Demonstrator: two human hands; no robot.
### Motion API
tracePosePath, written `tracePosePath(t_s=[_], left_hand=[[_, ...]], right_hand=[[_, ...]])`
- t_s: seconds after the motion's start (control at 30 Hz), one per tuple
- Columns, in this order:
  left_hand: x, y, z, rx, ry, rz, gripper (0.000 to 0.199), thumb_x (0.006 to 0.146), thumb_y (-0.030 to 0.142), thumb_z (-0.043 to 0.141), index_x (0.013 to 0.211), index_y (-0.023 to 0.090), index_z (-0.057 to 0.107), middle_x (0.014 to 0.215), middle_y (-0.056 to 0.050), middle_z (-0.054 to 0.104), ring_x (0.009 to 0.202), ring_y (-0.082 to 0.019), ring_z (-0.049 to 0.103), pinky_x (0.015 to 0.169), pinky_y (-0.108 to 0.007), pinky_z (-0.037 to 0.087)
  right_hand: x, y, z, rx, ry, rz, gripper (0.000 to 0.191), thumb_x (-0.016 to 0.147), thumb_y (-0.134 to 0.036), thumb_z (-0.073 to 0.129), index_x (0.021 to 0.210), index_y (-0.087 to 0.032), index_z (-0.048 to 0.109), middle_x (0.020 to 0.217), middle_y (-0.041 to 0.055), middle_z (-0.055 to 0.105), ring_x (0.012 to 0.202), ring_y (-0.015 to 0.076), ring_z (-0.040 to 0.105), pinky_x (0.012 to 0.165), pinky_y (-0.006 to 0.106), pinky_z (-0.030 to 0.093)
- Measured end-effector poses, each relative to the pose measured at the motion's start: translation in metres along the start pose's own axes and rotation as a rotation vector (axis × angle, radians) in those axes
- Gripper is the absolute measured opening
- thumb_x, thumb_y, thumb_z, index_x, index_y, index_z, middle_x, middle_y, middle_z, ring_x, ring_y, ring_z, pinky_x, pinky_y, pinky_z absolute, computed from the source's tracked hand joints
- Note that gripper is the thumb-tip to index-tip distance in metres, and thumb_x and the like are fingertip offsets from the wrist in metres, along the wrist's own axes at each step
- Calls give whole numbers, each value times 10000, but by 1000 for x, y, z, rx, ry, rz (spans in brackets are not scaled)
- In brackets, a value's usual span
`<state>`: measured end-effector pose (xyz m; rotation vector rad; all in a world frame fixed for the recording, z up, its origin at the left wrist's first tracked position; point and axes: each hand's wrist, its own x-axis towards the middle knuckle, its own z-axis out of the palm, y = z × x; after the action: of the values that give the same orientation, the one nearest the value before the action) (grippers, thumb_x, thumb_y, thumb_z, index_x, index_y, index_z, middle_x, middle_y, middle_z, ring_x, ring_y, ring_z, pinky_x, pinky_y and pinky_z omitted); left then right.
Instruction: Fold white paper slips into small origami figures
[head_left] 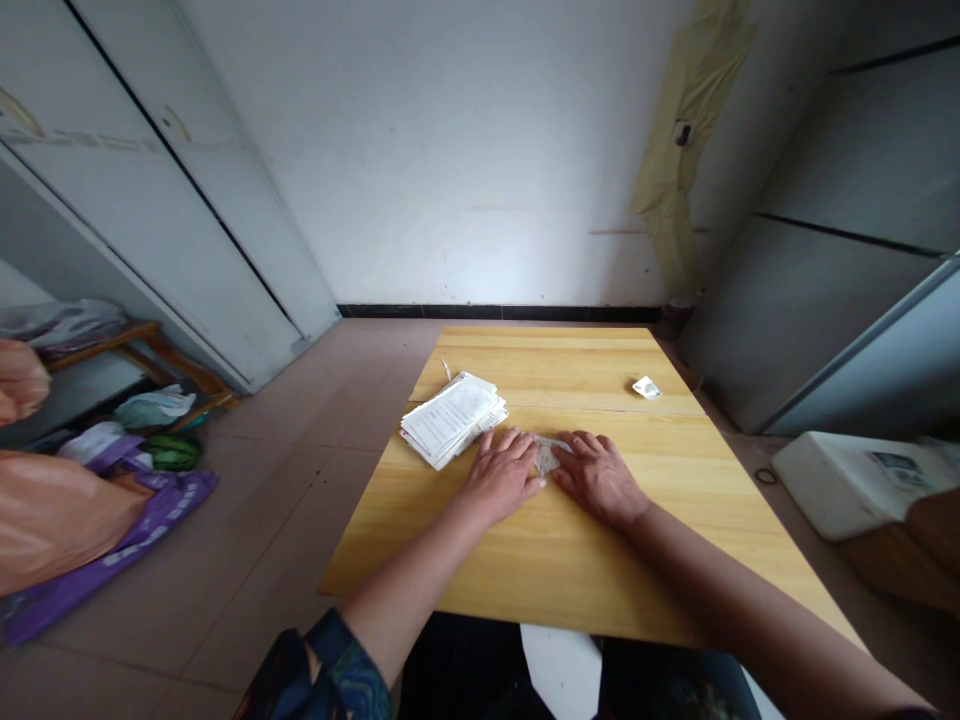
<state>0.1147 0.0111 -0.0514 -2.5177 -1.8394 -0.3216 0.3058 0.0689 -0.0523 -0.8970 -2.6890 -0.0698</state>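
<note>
Paper (547,456), whitish and small in piece, lies on the wooden table (540,560), between the two hands of the person. The left hand (501,468) rests with its back upward at the left edge of this piece, its fingers stretched forward and its thumb pointing toward the right hand (600,478). The right hand covers the other edge, also with its back upward, its thumb beside the paper. Both seem to press downward, but I cannot tell whether the fingers pinch the paper, because the hands hide its edges.

Just beyond the left hand, a stack of printed sheets (457,415) lies slanted near the left edge of the table, its layers not evenly aligned. A small white packet (646,388) lies well apart, near the right edge. On the floor to the left, a green striped watermelon (172,452) lies by a purple bag (180,500).
</note>
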Motion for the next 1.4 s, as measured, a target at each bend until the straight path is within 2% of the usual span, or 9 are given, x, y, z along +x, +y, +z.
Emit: tracePosePath(t_s=[0.13,0.37,0.53,0.73,0.87,1.03,1.13,1.27,1.4], left_hand=[[26,-7,3,16,37,-55,409,860,386,561,1234,223,524,1329,-68,524,1234,-266,431,1005,-476,366],[59,-8,16,43,77,-176,350,847,372,581,1135,174,605,1185,-93,601,1082,-256,518,900,-397,440],[65,-9,21,51,158,-156,307,858,378,558,1075,174,636,1117,-94,627,1035,-251,524,869,-379,427],[71,-11,20,25,209,-164,283,927,348,439,902,192,673,944,-77,676,911,-223,549,795,-368,389],[73,-13,18,-13,240,-167,311,944,310,402,861,186,675,914,-71,690,890,-207,556,786,-357,367],[76,-15,15,-49,251,-161,320,943,309,402,833,189,677,897,-67,693,900,-211,554,781,-355,367],[79,-16,13,-85,255,-148,282,896,386,494,826,187,682,868,-73,689,902,-221,559,794,-356,371],[81,-20,15,-259,260,-222,107,808,244,593,774,181,673,801,-50,683,828,-190,586,756,-303,400],[79,-24,20,-684,325,-320,140,784,155,550,840,170,677,819,-25,696,764,-151,608,697,-237,441]], right_hand=[[21,16,10,-44,3,64,317,928,-351,474,1157,-195,627,1275,121,574,1138,273,477,893,422,369],[46,41,20,-2,-48,144,324,908,-347,493,1170,-219,636,1267,107,588,1125,275,496,884,408,376],[58,61,22,132,-62,163,274,870,-254,512,1077,-248,691,1194,69,639,1070,246,549,883,377,398],[61,70,34,273,60,147,277,867,-273,501,1055,-221,699,1135,74,673,1043,244,579,908,393,409],[61,75,41,354,111,107,316,787,-194,548,1071,-209,687,1126,69,675,1041,242,580,906,382,425],[66,75,45,274,176,147,159,825,-199,569,881,-204,717,946,82,694,897,219,576,819,343,436],[67,74,43,310,222,167,142,840,-237,581,808,-189,710,842,90,673,829,209,566,766,323,436],[64,75,38,577,249,187,203,830,-345,589,765,-183,692,771,74,657,760,197,577,714,319,441],[61,71,31,1034,151,343,300,755,-461,631,822,-171,676,775,44,666,694,172,590,635,289,449]])
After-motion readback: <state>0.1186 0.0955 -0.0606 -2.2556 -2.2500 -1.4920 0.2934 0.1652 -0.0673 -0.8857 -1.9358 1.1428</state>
